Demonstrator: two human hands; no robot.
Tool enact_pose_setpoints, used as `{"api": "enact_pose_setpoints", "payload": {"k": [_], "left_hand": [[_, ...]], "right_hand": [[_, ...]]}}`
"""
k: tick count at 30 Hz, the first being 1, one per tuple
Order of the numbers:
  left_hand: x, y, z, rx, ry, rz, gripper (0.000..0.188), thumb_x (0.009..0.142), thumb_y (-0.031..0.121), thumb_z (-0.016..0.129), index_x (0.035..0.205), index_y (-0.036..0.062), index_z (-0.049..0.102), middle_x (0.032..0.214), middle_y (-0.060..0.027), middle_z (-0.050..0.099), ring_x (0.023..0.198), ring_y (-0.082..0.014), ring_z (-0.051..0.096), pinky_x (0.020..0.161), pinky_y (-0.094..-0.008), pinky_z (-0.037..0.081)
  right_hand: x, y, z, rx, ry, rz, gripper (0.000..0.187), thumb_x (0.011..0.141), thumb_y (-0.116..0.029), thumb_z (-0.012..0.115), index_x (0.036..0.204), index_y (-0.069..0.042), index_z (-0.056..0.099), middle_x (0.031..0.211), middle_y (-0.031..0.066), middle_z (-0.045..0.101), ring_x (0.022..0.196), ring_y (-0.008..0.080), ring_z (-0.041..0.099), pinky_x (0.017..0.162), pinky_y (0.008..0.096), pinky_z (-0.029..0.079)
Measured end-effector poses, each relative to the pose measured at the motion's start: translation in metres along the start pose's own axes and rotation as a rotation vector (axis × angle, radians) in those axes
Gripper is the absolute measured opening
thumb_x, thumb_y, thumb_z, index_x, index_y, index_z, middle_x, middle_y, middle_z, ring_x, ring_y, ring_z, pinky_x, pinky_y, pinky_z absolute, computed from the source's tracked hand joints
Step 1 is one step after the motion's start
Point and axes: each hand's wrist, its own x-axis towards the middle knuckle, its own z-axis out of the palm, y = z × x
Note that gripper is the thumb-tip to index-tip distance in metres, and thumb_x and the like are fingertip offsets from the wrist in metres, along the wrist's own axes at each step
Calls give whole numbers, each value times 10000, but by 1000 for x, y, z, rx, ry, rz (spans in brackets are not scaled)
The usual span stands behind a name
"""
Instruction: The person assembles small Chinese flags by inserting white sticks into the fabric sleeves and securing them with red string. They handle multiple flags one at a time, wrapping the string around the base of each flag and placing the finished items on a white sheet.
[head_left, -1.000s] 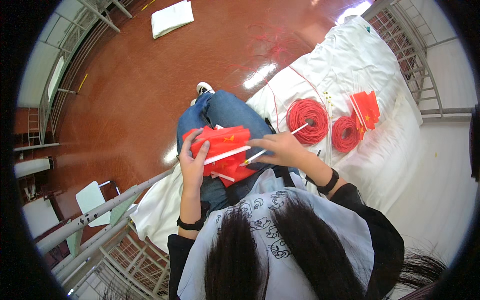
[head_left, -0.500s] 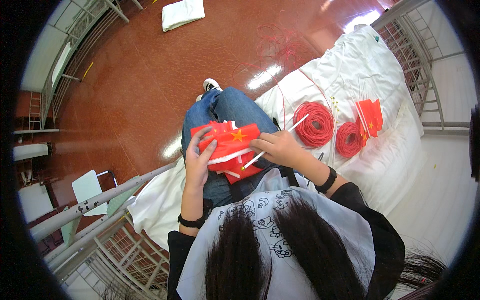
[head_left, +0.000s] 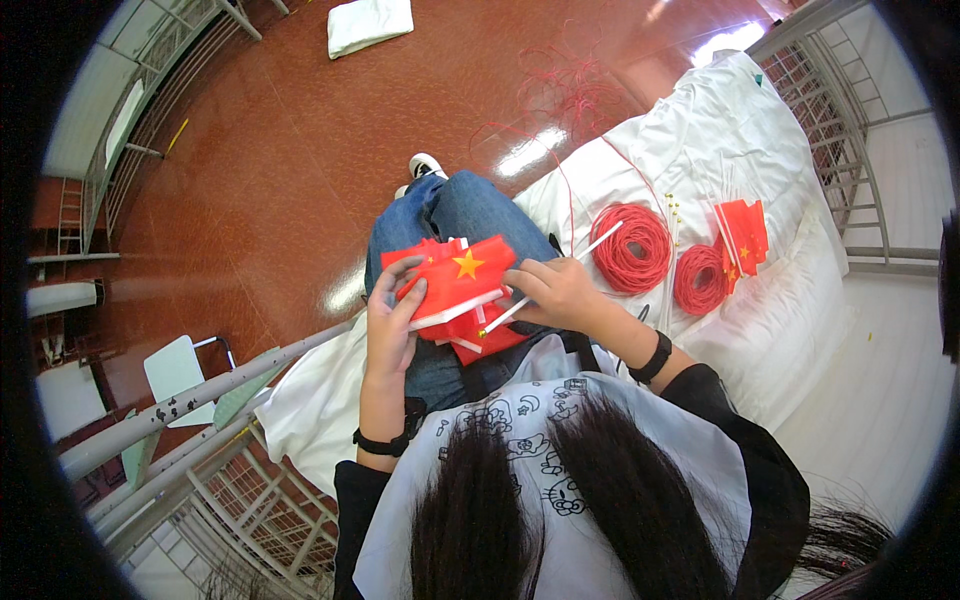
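Observation:
My left hand (head_left: 396,305) is closed on the left end of a small red flag (head_left: 460,282) with yellow stars and a white edge strip. A white stick with a gold tip (head_left: 603,236) is pinched in my right hand (head_left: 555,292), beside the flag's right end; its gold end points down toward me. Whether my right fingers also touch the flag's corner is hard to tell. Other red flags (head_left: 493,345) lie in a loose pile on my lap, under the held one.
To my right on the white bedding (head_left: 690,130) sit a large red cord coil (head_left: 632,248), a smaller coil (head_left: 700,280), several gold-tipped sticks (head_left: 672,212) and flags on sticks (head_left: 742,235). Loose cord (head_left: 560,85) trails over the floor. A metal rail (head_left: 200,400) runs at left.
The held flag has tilted, its right end higher and its white edge slanting more. The stick has shifted slightly, its far end moving up and right.

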Motion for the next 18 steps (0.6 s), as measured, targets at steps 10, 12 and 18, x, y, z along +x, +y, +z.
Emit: {"api": "enact_pose_setpoints", "payload": {"k": [10, 12, 18], "left_hand": [[-1, -6, -6, 183, 1, 102, 270, 869, 47, 586, 1132, 1, 546, 1146, -92, 556, 1018, -158, 553, 891, -292, 456], [1, -3, -10, 502, 64, 231, 256, 877, 91, 589, 1116, 1, 565, 1167, -95, 558, 1013, -171, 560, 891, -309, 456], [-11, 11, 4, 1456, 82, 690, 286, 864, 233, 607, 1103, 75, 613, 1261, -134, 509, 1184, -313, 429, 1022, -436, 324]], "right_hand": [[7, -2, 7, 7, 105, -24, 323, 632, -153, 691, 930, -89, 583, 697, 19, 523, 528, 192, 572, 478, 301, 462], [8, 0, 6, 55, 119, -21, 290, 634, -125, 696, 905, -93, 598, 672, 20, 532, 506, 197, 564, 465, 303, 454], [14, -4, -9, 155, 28, -3, 267, 650, -111, 681, 898, -81, 588, 686, 41, 549, 546, 214, 586, 479, 326, 462]]}}
